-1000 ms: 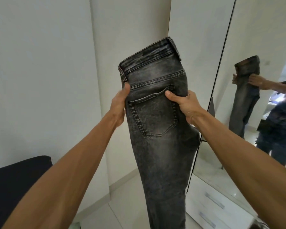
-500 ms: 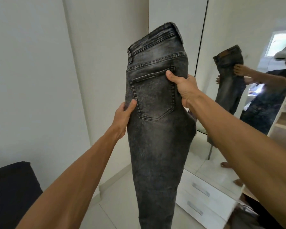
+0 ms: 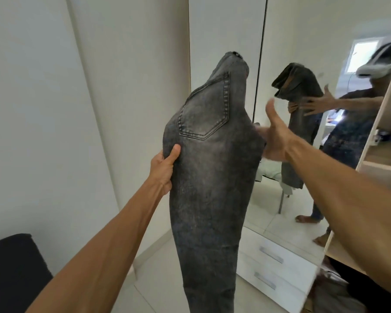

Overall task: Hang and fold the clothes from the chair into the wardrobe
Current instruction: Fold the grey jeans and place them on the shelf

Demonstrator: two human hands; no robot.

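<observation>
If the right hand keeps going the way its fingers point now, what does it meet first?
The right hand is open, fingers spread, pointing left at the jeans, which the left hand grips at the other edge. It would meet the jeans' right edge first; it looks at or almost on the cloth, though blur hides actual contact.

A plain white wall [image 3: 27, 109] fills the left side, meeting a pale tiled floor [image 3: 158, 276] along a light skirting board. A tall mirror panel [image 3: 303, 30] with a thin dark vertical edge stands on the right. Below it sit two white drawers with flat silver bar handles [image 3: 271, 255], one above the other. A white headset [image 3: 379, 64] shows blurred in the reflection.
</observation>
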